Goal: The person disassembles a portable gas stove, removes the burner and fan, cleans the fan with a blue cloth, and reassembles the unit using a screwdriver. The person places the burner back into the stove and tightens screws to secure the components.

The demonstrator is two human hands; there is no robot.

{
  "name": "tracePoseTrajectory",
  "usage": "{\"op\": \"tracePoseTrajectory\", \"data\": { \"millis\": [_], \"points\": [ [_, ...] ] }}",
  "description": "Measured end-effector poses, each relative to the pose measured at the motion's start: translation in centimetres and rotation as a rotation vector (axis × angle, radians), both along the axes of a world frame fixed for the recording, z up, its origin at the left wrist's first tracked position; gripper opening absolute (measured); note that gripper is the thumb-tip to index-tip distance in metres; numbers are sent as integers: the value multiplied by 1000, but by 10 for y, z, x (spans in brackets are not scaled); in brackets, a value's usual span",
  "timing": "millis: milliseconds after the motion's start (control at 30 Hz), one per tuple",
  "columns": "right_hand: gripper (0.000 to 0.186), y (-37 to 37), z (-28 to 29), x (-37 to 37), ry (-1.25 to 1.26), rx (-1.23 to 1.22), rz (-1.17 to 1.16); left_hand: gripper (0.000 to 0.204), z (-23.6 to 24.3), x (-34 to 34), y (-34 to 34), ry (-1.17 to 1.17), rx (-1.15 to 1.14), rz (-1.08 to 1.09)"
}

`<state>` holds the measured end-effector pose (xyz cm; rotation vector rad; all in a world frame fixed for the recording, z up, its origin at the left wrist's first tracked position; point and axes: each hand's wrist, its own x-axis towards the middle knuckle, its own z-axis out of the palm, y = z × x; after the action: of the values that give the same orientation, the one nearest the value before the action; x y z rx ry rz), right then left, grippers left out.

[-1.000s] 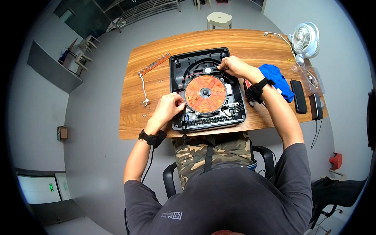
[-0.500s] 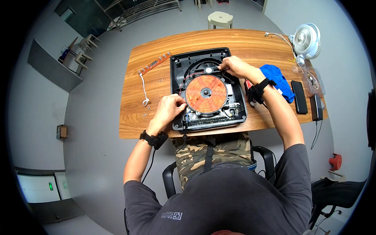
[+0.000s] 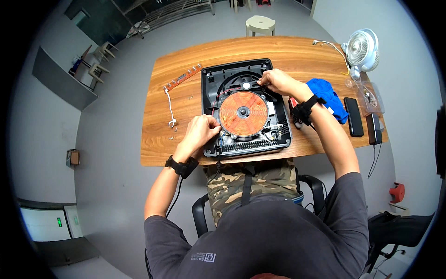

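Note:
An opened induction cooker's black housing lies on the table before me. Its round copper coil sits in the middle, above a circuit board and a finned heat sink. Behind the coil is the cooling fan, with a thin red wire running by it. My left hand pinches at the coil's left edge; its fingertips hide whatever they grip. My right hand, its fingers closed, reaches the fan's right side; what it holds is too small to make out. Each wrist wears a black strap.
Left of the housing lie an orange button board with a white cable and several small screws. To the right are a red-and-black tool, a blue cloth, a phone, a black box-like device, a clear container and a white fan.
Both hands stay at nearly the same spots on the cooker. The whole view has shifted very slightly.

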<state>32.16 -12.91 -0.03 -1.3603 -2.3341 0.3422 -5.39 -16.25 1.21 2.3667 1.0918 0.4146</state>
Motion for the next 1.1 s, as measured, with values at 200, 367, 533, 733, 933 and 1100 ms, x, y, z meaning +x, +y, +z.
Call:
{"op": "tracePoseTrajectory", "data": {
  "millis": [200, 367, 533, 733, 933, 1100],
  "points": [
    [30, 2, -2, 2, -41, 45, 40, 19, -7, -2, 1, -40, 38, -12],
    [28, -6, 4, 0, -12, 11, -2, 18, 8, 2, -3, 26, -12, -3],
    [29, 3, -3, -2, -33, -11, -13, 18, 10, -5, 3, 10, 36, -83],
    [38, -10, 7, -8, -62, -73, -74, 20, 35, -17, 20, -83, 23, -52],
    [37, -14, 5, -13, -21, -42, -80, 19, 43, -47, 54, -44, 65, 114],
    [37, -15, 1, -5, -12, -20, -39, 20, 35, -50, 72, 43, 116, 150]
  ]
}}
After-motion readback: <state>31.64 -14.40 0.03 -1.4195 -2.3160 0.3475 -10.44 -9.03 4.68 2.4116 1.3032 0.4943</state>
